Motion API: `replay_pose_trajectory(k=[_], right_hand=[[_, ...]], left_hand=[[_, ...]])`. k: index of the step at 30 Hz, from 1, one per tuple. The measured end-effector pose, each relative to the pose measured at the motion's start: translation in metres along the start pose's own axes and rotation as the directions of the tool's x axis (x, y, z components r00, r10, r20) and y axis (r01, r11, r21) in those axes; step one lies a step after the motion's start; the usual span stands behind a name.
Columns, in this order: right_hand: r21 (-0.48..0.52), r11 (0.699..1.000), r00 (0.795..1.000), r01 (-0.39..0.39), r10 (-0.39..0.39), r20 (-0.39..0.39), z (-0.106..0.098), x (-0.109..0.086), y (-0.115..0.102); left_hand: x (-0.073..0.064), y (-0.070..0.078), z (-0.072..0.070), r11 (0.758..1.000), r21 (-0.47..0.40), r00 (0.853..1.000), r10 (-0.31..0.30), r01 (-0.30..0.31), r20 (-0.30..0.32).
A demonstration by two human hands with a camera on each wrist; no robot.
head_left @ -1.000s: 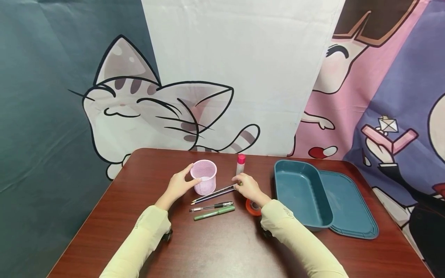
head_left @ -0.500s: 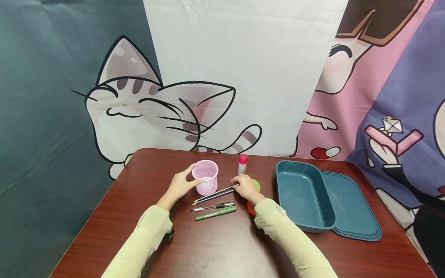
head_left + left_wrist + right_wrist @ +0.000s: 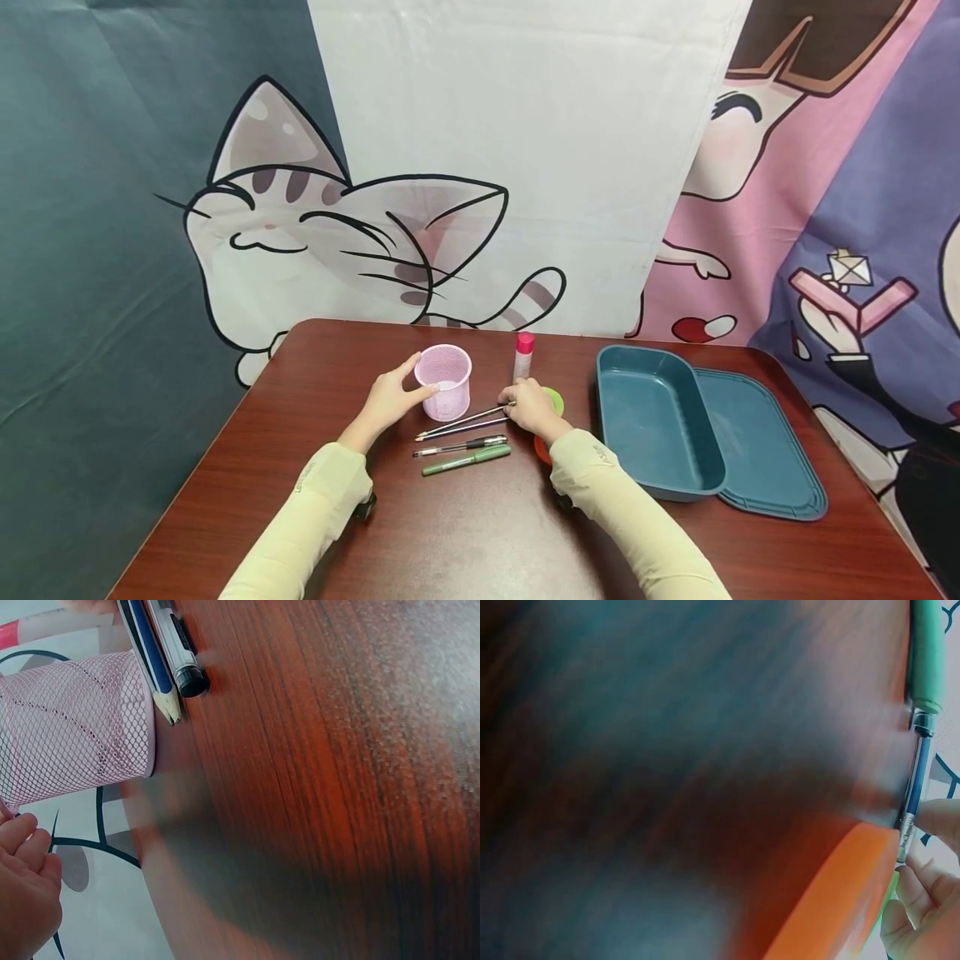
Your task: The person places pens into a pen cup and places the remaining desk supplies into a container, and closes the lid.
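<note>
I set the clock on the pink mesh cup (image 3: 450,380), upright on table (image 3: 517,533); 12 = far edge, head cam.

L hand (image 3: 386,406), at approx 9: grasping cup, thumb on near wall, finger at rim. Risk, IMO: if this grip slackens, a knock from a pencil could tip it, mesh prob. being light.

Upper pencil (image 3: 480,414) runs from 7 to 4, far end pinched by R hand. Lower pencil (image 3: 480,426) lies just beside; can't tell if pinched too. If it's loose, it could slip or roll off line. Black pen (image 3: 474,444) and green pen (image 3: 467,461), approx 5-6: poss. roll if brushed.

Glue stick (image 3: 523,357), between 2 and 3, near R hand's knuckles: could topple if hand rises carelessly.

R hand (image 3: 531,406), between 3 and 4. Orange round item (image 3: 832,900) at 4 and lime round item (image 3: 557,402) at 3, both part hidden: wrist could nudge them.

Teal box (image 3: 660,417) and lid (image 3: 765,446), at 3, well apart from cup: low risk.

Count: cup 1, pencils 2, pens 2, glue stick 1, round items 2, box 1, lid 1.
</note>
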State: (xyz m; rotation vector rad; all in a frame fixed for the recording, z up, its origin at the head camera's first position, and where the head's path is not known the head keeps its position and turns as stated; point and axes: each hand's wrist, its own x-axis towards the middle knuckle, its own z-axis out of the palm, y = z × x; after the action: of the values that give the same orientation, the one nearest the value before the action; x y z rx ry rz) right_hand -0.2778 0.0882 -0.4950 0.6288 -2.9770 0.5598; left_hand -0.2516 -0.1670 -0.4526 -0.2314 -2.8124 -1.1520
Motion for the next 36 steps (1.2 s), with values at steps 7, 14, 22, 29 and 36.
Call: replay_pose_trajectory(k=[7,14,22,29,36], right_hand=[[-0.052,0.993,0.994,0.107,-0.106,0.016,-0.004,-0.005,0.000],[-0.066,0.986,0.988,0.155,-0.153,0.031,-0.001,-0.007,0.004],[0.083,0.963,0.967,0.255,-0.254,-0.026,-0.010,-0.006,0.016],[0.155,0.955,0.966,0.254,-0.258,0.004,-0.055,-0.016,0.006],[0.227,0.940,0.965,0.253,-0.261,0.003,-0.095,-0.028,0.003]], left_hand=[[0.000,0.002,-0.001,1.000,0.002,1.000,-0.005,0.005,0.006],[0.000,0.002,0.000,1.000,0.008,1.000,0.018,-0.018,0.008],[0.000,0.000,0.000,1.000,0.018,1.000,0.018,-0.018,0.007],[0.000,-0.001,0.001,0.999,0.037,1.000,0.030,-0.030,0.003],[0.000,-0.001,0.001,0.999,0.029,1.000,0.029,-0.029,0.012]])
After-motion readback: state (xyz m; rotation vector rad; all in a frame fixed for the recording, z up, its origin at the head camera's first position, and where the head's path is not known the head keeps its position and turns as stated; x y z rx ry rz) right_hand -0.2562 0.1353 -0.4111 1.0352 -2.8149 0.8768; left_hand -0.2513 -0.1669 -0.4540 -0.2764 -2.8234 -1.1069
